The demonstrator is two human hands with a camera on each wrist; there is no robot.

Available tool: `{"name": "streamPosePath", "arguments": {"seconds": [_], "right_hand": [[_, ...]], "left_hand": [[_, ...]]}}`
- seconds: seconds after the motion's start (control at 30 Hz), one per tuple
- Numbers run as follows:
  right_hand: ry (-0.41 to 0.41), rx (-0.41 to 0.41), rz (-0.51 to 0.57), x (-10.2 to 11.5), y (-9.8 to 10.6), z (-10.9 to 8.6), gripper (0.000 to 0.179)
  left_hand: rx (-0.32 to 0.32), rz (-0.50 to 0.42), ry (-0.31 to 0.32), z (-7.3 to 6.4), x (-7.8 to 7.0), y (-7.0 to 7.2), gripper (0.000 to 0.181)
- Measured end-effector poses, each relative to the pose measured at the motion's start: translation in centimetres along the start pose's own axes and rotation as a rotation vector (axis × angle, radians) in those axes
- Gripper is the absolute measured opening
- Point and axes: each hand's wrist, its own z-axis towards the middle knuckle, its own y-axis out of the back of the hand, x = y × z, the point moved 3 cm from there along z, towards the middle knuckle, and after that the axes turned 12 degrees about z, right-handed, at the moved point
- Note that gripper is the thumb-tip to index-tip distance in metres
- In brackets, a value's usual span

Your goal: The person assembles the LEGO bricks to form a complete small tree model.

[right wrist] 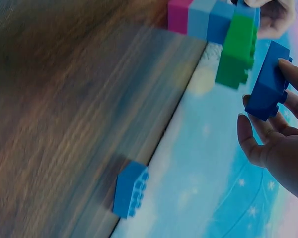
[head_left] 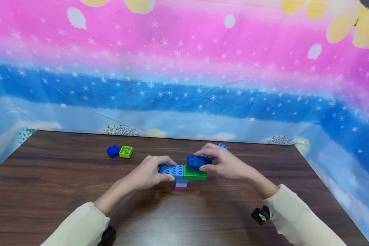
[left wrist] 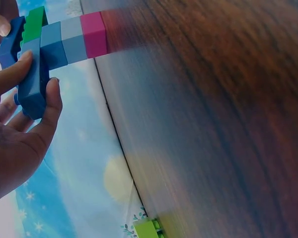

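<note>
The fingers of my left hand [head_left: 150, 173] close around the outer end of the light-blue brick [head_left: 171, 168], probably to steady the stack, whose wide top rests on a narrow column with the pink brick [head_left: 180, 188] at its foot on the surface [head_left: 64, 191]. The fingers of my right hand [head_left: 227, 163], parted only by its width, pinch the dark-blue brick [head_left: 198, 162], studs up, just above the green brick [head_left: 195, 175] and apart from it, seemingly to leave its underside clear.

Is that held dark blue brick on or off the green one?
Off: the right wrist view shows a gap between the dark blue brick and the green brick.
</note>
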Motion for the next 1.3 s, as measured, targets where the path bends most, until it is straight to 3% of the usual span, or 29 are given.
{"name": "streamPosePath", "arguments": {"seconds": [0.47,1.3], "right_hand": [[0.025,0.005,-0.035,0.9,-1.7,0.9,0.034],[0.026,0.039,-0.056,1.0,-1.9,1.4,0.035]], "left_hand": [[0.003,0.019,0.008,0.1,-0.1,0.1,0.032],[0.037,0.009,0.017,0.2,0.0,0.1,0.034]]}}
